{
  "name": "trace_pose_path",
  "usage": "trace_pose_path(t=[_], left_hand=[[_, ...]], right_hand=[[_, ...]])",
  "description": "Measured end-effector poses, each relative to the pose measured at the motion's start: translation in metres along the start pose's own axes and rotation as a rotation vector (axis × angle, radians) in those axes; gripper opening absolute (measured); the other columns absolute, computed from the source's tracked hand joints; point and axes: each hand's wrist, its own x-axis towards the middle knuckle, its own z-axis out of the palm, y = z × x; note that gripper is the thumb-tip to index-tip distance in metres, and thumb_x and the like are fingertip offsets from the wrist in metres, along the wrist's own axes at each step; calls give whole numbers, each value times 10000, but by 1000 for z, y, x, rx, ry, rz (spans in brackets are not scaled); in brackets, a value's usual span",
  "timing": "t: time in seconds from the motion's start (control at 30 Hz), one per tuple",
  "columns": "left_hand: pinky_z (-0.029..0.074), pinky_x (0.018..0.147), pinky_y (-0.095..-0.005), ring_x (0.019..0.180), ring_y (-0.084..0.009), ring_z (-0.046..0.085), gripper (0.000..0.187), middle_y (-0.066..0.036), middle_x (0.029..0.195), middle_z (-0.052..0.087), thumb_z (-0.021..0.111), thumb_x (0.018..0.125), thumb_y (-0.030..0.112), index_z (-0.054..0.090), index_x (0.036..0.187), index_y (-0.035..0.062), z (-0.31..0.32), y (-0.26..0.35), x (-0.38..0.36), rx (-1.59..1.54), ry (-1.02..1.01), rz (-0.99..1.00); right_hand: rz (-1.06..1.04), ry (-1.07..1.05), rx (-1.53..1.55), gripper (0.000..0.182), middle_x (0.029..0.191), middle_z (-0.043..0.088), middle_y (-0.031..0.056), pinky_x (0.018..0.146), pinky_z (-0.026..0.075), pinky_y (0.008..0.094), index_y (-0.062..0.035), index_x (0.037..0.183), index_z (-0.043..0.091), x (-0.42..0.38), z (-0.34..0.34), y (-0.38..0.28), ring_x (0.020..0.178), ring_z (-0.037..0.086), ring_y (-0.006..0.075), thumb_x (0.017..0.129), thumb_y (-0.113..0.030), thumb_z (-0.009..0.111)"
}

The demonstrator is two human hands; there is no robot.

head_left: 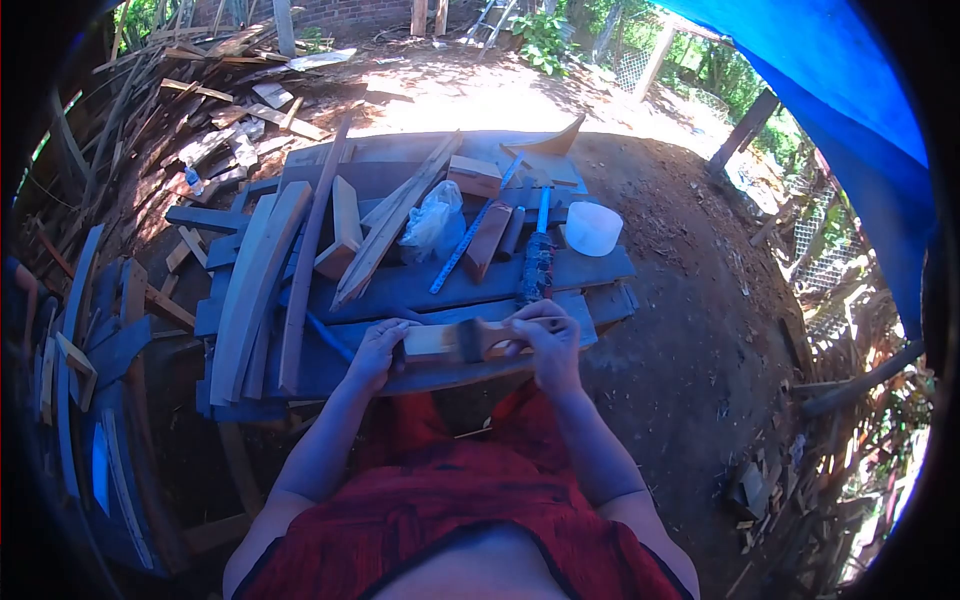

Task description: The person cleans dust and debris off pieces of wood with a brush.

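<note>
- pretty dim and bluish over the workbench [380, 301], sitting in shade
- totally blown out on the sunlit ground [440, 115] past it
- lit by hard daylight from up front, plus glare through the greenery [905, 462] lower right
- glowing blue at the tarp [835, 75]
- bent like crazy toward the edges, black in the corners
- kinda soft, smeared at the dark block [469, 341] on the wooden piece [429, 342]
</note>
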Motion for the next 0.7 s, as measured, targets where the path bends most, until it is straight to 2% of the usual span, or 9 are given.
trace_pose_path(t=[0.1, 0.2, 0.27, 0.3, 0.37, 0.4, 0.5, 0.57, 0.7], left_hand=[[341, 383, -180, 429, -51, 441, 249, -7, 692, 583, 460, 914, 179, 647, 957, 21, 0, 0, 1, 12, -5, 5], [334, 387, -179, 432, -49, 434, 252, -2, 687, 572, 460, 918, 184, 648, 954, 22, 1, 3, -1, 27, -9, 11], [338, 393, -177, 440, -48, 438, 251, -4, 697, 574, 460, 920, 186, 647, 958, 21, 1, 3, -2, 15, -13, 15], [338, 393, -177, 440, -48, 438, 251, -4, 697, 574, 460, 920, 186, 647, 958, 21, 2, 4, -3, 13, -11, 13], [338, 394, -176, 449, -47, 444, 249, -5, 703, 577, 462, 919, 185, 645, 959, 21, 3, 7, -4, 29, -10, 16], [338, 394, -176, 449, -47, 444, 249, -5, 703, 577, 462, 919, 185, 645, 959, 21, 3, 7, -5, 30, -8, 13], [338, 393, -176, 444, -48, 442, 246, -6, 704, 578, 463, 918, 183, 643, 962, 21, 4, 7, -5, 22, -12, 25], [340, 391, -177, 438, -50, 440, 242, -6, 703, 579, 467, 916, 181, 645, 954, 23, 2, 4, -4, 38, -9, 36], [340, 388, -179, 427, -52, 434, 240, -6, 699, 580, 470, 915, 182, 648, 945, 25, 0, 0, -2, 23, -13, 34]], right_hand=[[-43, 172, -135, 23, 688, 584, 54, 432, 455, 188, 0, 774, 585, 7, -40, -5, 504, 573, 96, 792, 0, 570], [-41, 264, -198, 54, 677, 580, 40, 428, 441, 188, -18, 737, 575, 10, -82, -10, 481, 555, 83, 789, -5, 571], [-112, 382, -438, 51, 656, 581, 52, 430, 434, 199, -5, 731, 565, 12, -99, -16, 449, 535, 97, 776, -12, 544], [-110, 381, -439, 51, 656, 581, 52, 430, 434, 199, -5, 731, 565, 12, -103, -19, 449, 535, 97, 776, -12, 544], [-135, 410, -618, 49, 661, 578, 42, 463, 435, 248, -20, 725, 569, 12, -104, -25, 511, 564, 110, 774, -28, 578], [-131, 409, -617, 49, 661, 578, 42, 463, 435, 248, -20, 725, 569, 13, -102, -23, 511, 564, 110, 774, -28, 578], [-312, 356, -820, 43, 669, 583, 85, 520, 453, 294, -9, 738, 571, 17, -86, -16, 574, 590, 161, 758, -43, 591], [-456, 219, -965, 62, 690, 589, 116, 559, 460, 308, -7, 753, 572, 15, -61, -17, 623, 604, 194, 747, -57, 607], [-272, 121, -780, 71, 697, 592, 116, 560, 462, 306, -8, 752, 574, 15, -20, 2, 625, 607, 193, 743, -64, 617]])
